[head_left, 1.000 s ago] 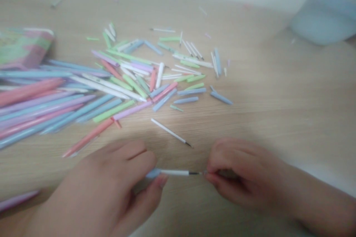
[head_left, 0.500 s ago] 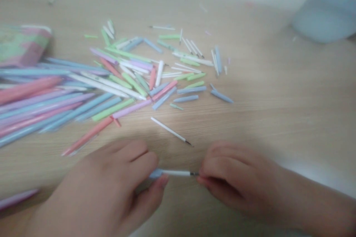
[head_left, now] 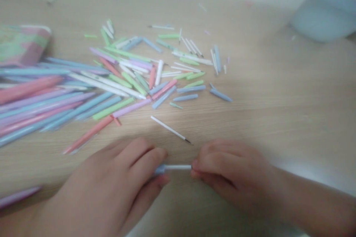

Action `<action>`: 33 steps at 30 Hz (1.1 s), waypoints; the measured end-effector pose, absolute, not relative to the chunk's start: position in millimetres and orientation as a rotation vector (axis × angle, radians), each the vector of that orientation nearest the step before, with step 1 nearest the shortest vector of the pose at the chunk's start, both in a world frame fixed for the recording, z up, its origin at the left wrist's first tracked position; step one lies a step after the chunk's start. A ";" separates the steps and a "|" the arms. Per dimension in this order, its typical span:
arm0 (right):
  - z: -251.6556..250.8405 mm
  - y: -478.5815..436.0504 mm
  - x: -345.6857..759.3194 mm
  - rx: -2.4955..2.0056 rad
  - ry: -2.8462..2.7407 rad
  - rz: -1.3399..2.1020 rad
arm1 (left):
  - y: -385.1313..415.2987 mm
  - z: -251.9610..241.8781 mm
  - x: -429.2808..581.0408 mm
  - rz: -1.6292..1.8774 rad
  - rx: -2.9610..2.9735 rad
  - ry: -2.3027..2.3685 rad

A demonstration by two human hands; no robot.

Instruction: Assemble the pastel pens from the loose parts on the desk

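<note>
My left hand [head_left: 122,181] is closed around a light blue pen barrel [head_left: 159,170], most of which is hidden by the fingers. Out of the barrel's right end runs a thin white pen refill [head_left: 178,167], lying level between both hands. My right hand [head_left: 230,177] pinches the refill's far end, so its dark tip is covered. Just above the hands, a loose white refill with a dark tip [head_left: 169,129] lies slantwise on the wooden table [head_left: 264,118].
Pastel pen barrels [head_left: 50,107] spread in a pile at the left. Short caps, barrels and refills [head_left: 164,63] lie scattered beyond the hands. A pink and green box [head_left: 30,46] stands far left; a pale blue object [head_left: 325,18] sits far right. One purple barrel [head_left: 19,197] lies at lower left.
My right hand has shifted slightly left along the refill, now covering the dark tip that showed before. My left fingers have moved slightly right. The scattered pieces stay put.
</note>
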State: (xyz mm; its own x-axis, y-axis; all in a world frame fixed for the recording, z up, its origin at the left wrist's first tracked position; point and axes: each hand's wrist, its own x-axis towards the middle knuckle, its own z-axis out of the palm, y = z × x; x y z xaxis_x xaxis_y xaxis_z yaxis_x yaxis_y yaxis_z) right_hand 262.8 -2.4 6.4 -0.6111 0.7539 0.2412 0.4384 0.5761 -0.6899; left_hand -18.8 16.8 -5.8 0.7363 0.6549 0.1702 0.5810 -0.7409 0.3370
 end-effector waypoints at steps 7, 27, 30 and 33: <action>8.9 -2.0 262.4 -0.902 -2.365 0.754 | 15.3 -4.1 -19.1 0.397 2.656 0.943; -17.0 76.1 327.2 -1.730 -2.231 -0.014 | 18.1 -5.6 -18.9 0.338 2.540 0.932; -12.1 71.5 320.9 -1.644 -2.290 0.055 | 17.9 -4.2 -18.8 0.359 2.540 0.938; 0.0 50.6 309.9 -1.499 -2.365 0.247 | 18.1 -3.1 -17.7 0.358 2.528 0.953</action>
State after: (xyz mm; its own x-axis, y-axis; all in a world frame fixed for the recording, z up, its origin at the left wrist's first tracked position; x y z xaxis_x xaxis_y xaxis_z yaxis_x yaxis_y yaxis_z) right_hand 309.9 50.6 0.0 -0.3928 0.9015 0.1818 0.8444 0.4319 -0.3171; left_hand -17.7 18.1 -3.1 0.7325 0.6745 0.0921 0.5681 -0.6802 0.4632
